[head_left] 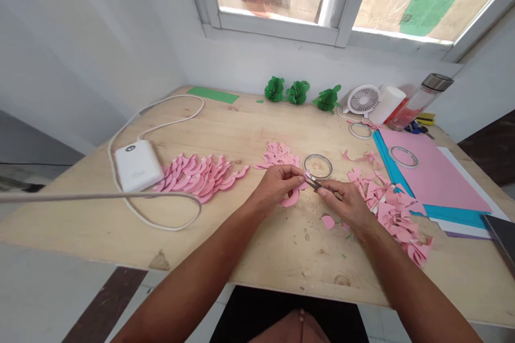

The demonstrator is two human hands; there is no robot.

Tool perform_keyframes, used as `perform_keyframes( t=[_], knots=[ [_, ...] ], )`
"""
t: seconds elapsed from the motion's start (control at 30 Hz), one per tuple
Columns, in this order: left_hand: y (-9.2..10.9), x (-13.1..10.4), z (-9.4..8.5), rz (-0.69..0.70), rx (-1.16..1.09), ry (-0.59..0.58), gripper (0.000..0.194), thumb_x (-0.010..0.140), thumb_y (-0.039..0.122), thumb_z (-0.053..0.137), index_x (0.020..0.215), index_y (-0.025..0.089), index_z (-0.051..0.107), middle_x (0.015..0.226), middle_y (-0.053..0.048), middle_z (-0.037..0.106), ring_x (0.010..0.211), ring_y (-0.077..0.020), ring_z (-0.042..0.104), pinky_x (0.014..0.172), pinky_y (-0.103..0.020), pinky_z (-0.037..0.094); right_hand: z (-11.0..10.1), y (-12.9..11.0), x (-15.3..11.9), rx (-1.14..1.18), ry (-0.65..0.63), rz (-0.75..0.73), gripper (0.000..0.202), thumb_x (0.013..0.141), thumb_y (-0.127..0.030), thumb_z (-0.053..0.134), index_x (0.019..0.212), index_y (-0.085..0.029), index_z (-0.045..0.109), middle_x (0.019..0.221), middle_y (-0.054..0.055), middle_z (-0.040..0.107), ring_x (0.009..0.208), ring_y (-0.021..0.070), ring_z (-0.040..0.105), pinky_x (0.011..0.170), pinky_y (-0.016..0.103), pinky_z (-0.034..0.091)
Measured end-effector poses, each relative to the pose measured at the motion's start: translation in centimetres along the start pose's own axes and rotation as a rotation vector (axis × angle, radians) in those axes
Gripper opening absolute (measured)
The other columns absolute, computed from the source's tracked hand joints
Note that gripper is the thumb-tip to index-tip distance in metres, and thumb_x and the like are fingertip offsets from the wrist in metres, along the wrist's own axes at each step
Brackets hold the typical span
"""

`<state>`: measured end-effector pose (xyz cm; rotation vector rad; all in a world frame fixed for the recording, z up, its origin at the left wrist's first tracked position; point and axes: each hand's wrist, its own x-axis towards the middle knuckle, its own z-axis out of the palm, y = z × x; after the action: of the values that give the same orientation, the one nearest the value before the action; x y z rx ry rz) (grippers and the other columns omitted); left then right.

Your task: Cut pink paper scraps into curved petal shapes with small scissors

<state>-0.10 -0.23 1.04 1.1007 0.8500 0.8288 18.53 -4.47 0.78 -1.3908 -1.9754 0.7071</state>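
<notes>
Near the middle of the wooden table (241, 139), my left hand (279, 185) pinches a curved pink paper piece (290, 199). Scissors (314, 181) are in my right hand (346, 201), their blades at the paper's upper end beside my left fingertips. Just behind my hands lie a tape roll (318, 166) and a small pile of pink cut pieces (279, 154). Rows of scalloped pink strips (201, 174) overlap to the left. Pink paper scraps (396, 211) are heaped to the right of my right hand.
A white power bank (139, 165) with a looping cable sits left. Green paper ornaments (298, 92) stand along the wall, with a small fan (363, 100) and a bottle (422, 99) at back right. Stacked coloured sheets (434, 171) carry another tape roll (403, 156).
</notes>
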Motion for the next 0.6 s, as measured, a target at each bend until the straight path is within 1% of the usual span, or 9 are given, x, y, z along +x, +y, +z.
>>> perform_keyframes(
  t=[0.13,0.3,0.5,0.6],
  knots=[
    [-0.05,0.04,-0.02,0.0,0.019,0.011,0.016,0.067,0.027,0.066,0.073,0.012,0.063,0.061,-0.001,0.06,0.046,-0.0057,0.044,0.042,-0.018,0.027,0.02,0.09,-0.05,0.038,-0.021,0.011,0.04,0.086,-0.046,0.042,0.088,-0.016,0.069,0.062,0.001,0.06,0.065,0.017,0.055,0.054,0.024,0.039],
    [-0.13,0.14,-0.08,0.018,0.009,0.012,0.015,0.066,0.027,0.066,0.071,0.013,0.064,0.061,-0.001,0.059,0.053,-0.0075,0.049,0.047,-0.018,0.031,-0.04,-0.02,0.0,0.017,-0.042,0.013,0.04,0.086,-0.046,0.043,0.079,-0.015,0.068,0.063,0.001,0.059,0.061,0.015,0.053,0.053,0.024,0.037],
    [-0.1,0.16,-0.15,0.017,-0.009,0.002,0.015,0.066,0.027,0.066,0.071,0.013,0.063,0.065,-0.001,0.058,0.055,-0.0077,0.05,0.048,-0.018,0.034,0.03,-0.04,-0.01,-0.027,-0.022,-0.003,0.039,0.086,-0.046,0.043,0.08,-0.015,0.067,0.064,0.001,0.059,0.061,0.0147,0.053,0.054,0.023,0.037],
    [-0.06,0.17,-0.14,0.019,-0.004,0.003,0.014,0.066,0.026,0.066,0.071,0.013,0.063,0.063,0.0,0.057,0.054,-0.007,0.048,0.047,-0.018,0.034,0.05,-0.02,-0.01,-0.044,-0.016,-0.008,0.039,0.086,-0.046,0.043,0.082,-0.015,0.067,0.066,0.002,0.059,0.063,0.0153,0.053,0.055,0.024,0.037]
  ],
)
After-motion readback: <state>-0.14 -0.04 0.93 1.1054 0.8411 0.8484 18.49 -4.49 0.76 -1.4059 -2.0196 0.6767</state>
